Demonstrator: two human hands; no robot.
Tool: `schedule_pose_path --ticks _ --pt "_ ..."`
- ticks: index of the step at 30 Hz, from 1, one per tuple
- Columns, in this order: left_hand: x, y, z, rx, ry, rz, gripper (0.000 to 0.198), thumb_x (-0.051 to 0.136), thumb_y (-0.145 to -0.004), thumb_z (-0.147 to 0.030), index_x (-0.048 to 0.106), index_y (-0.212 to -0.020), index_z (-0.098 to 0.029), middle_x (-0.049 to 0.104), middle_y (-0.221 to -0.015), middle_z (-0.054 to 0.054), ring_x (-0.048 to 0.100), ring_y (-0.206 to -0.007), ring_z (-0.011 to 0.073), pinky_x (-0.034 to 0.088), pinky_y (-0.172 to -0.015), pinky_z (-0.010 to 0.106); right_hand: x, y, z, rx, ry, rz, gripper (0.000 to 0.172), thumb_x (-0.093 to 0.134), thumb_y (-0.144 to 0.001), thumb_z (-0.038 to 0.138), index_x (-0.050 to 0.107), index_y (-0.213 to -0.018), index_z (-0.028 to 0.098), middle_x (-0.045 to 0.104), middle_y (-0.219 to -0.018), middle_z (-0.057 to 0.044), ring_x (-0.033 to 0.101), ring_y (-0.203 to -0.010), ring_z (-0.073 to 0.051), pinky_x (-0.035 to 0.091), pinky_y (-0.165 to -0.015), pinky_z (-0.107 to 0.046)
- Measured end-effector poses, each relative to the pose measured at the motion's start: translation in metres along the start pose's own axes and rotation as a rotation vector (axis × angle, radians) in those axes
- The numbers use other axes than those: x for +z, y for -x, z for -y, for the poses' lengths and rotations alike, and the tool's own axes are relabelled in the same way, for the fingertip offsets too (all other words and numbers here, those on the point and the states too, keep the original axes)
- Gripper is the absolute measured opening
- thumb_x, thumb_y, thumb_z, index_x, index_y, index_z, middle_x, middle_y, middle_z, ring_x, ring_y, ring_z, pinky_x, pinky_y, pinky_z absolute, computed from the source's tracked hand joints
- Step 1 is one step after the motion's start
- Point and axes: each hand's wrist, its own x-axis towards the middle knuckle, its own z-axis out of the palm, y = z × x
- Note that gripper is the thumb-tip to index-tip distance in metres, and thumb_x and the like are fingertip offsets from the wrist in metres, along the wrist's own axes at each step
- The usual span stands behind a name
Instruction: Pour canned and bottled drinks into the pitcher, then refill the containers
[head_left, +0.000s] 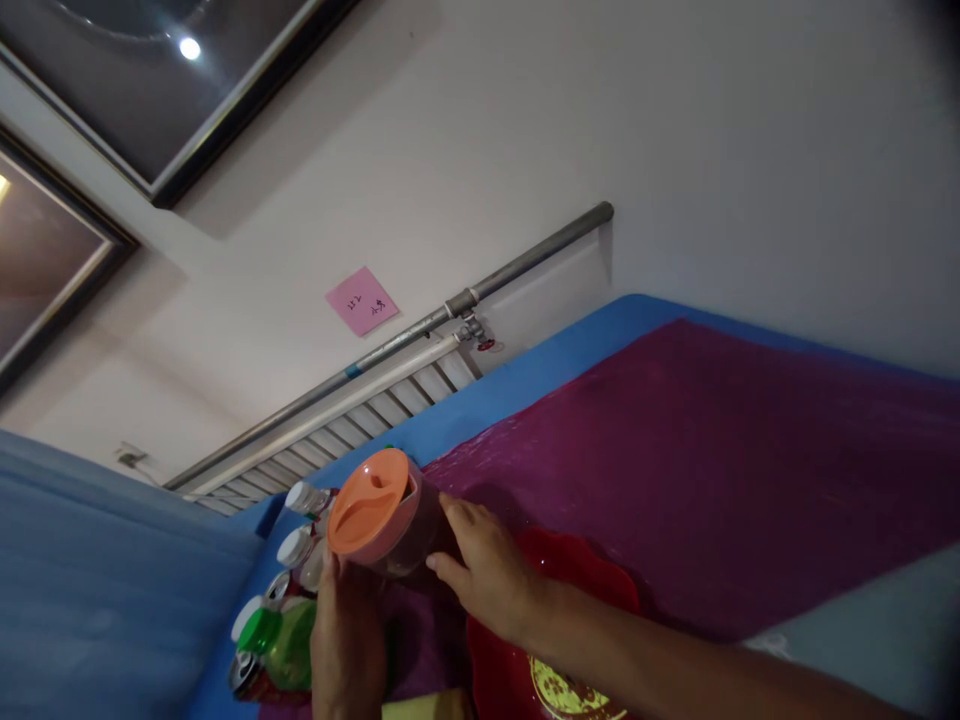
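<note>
A clear plastic jug (420, 535) with an orange lid (371, 505) is tilted toward the left, held between my two hands. My right hand (487, 570) grips the body of the jug from the right, thumb and fingers apart around it. On the near left side, my left hand (349, 630) touches the jug just below the lid; its fingers are partly hidden. Beneath my right forearm lies a red scalloped tray (495, 670) with a gold pattern. A yellow item (427, 706), cut off by the bottom edge, lies between my hands.
Bottles with white caps (296, 546), a green-capped bottle (281, 640) and drink cans (244, 675) stand left of my left hand. A purple cloth (675, 460) covers the blue table (600, 325). Behind are a radiator (382, 410) and a pipe (540, 255).
</note>
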Motion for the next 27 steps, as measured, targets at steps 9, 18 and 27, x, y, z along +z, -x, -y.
schedule_pose_path --ticks 9,18,27 --pt "-0.019 0.003 0.000 0.092 -0.218 -0.092 0.049 0.049 -0.084 -0.051 0.062 -0.123 -0.025 0.063 -0.130 0.007 0.050 -0.128 0.0282 0.047 -0.100 0.041 -0.005 -0.002 -0.003 -0.009 0.036 0.045 0.052 0.065 -0.077 0.021 0.054 -0.127 0.012 0.063 -0.120 -0.018 0.056 -0.115 -0.032 0.045 -0.099 -0.048" --pt "-0.014 -0.030 -0.049 0.269 -0.504 0.106 0.050 0.058 -0.081 -0.048 0.061 -0.123 -0.023 0.060 -0.130 0.008 0.054 -0.121 0.0272 0.045 -0.102 0.042 -0.010 -0.008 0.002 -0.252 -0.117 -0.122 0.056 0.058 -0.078 0.015 0.048 -0.134 0.015 0.054 -0.136 -0.015 0.047 -0.128 -0.027 0.038 -0.110 -0.048" --pt "-0.015 -0.049 -0.057 0.345 -0.656 0.357 0.037 0.062 -0.076 -0.050 0.074 -0.101 -0.026 0.062 -0.128 0.006 0.054 -0.123 0.0262 0.038 -0.108 0.046 -0.020 -0.019 0.009 -0.425 -0.224 -0.103 0.044 0.046 -0.087 0.012 0.053 -0.130 0.014 0.058 -0.135 -0.014 0.052 -0.127 -0.021 0.041 -0.110 -0.043"
